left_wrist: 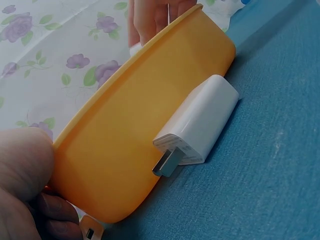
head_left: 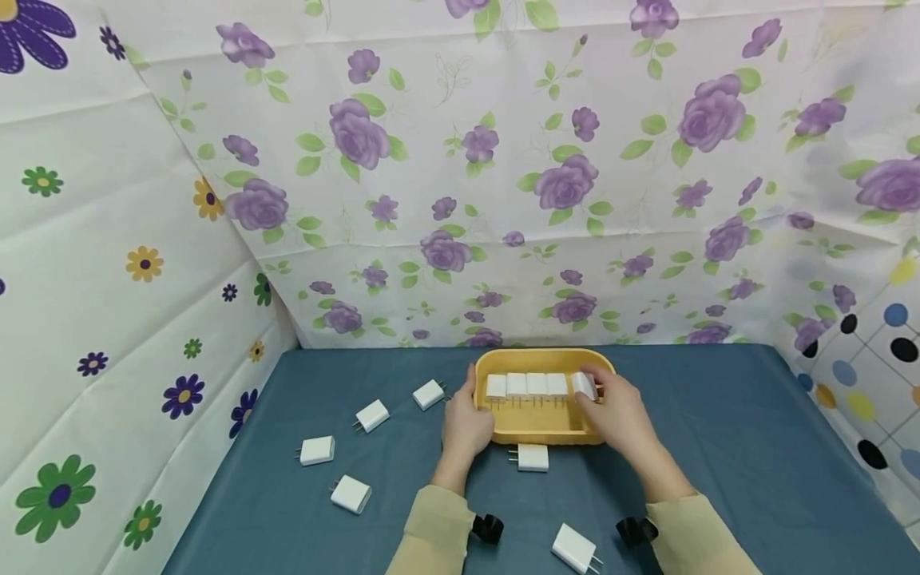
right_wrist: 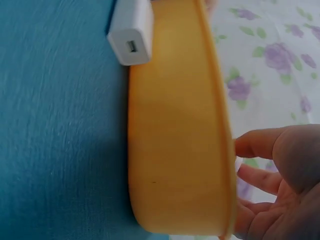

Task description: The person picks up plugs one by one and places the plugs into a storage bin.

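My left hand [head_left: 465,425] grips the tray's [head_left: 546,438] left side; my right hand [head_left: 620,409] pinches a charger [head_left: 583,386] inside, right end; likely light, stiff, slick; best held by flat sides

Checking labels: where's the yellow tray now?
In the head view, the yellow tray is just right of centre near the far edge of the table, between the left hand and right hand.
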`<act>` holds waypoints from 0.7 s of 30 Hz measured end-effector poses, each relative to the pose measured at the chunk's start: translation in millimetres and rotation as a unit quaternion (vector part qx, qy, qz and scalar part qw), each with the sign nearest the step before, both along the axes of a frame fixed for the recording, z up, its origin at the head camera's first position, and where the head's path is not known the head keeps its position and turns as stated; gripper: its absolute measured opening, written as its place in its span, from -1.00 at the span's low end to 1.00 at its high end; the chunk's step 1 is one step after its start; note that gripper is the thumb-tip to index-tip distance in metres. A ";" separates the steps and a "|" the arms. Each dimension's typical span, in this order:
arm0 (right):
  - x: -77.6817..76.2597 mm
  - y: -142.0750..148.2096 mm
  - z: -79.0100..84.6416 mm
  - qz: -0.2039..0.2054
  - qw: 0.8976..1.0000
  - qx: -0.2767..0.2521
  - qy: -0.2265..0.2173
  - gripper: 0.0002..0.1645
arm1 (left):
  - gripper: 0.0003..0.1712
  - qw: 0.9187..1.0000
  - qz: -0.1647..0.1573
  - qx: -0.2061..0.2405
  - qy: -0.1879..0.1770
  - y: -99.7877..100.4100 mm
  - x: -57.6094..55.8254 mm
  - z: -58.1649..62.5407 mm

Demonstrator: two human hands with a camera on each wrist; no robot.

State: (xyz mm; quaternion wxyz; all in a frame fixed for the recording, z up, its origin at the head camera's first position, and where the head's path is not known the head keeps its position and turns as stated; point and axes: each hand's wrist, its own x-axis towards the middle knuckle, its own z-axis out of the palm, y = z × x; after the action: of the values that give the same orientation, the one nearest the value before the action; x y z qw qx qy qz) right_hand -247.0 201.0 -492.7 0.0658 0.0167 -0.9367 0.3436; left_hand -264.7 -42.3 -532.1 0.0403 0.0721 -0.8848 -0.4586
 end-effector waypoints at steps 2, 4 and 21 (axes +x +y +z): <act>-5.6 -2.5 -2.2 -0.002 1.000 0.019 -0.001 -0.41 | 0.02 1.000 0.002 -0.002 0.000 0.1 0.1 -0.5; -10.8 -5.1 -4.1 -0.005 0.999 0.039 -0.001 -0.40 | 0.02 1.000 0.004 -0.004 0.000 0.3 0.3 -0.8; -34.8 -19.8 -20.2 -0.031 0.988 0.147 -0.040 -0.47 | 0.02 1.000 0.004 -0.009 0.001 -0.2 -1.2 -1.8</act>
State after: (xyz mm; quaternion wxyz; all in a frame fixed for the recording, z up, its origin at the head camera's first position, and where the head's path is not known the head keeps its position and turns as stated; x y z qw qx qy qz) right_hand -281.7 181.1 -512.9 0.0356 -0.0167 -0.9790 0.2002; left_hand -265.9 -42.5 -533.9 0.0440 0.0747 -0.8886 -0.4505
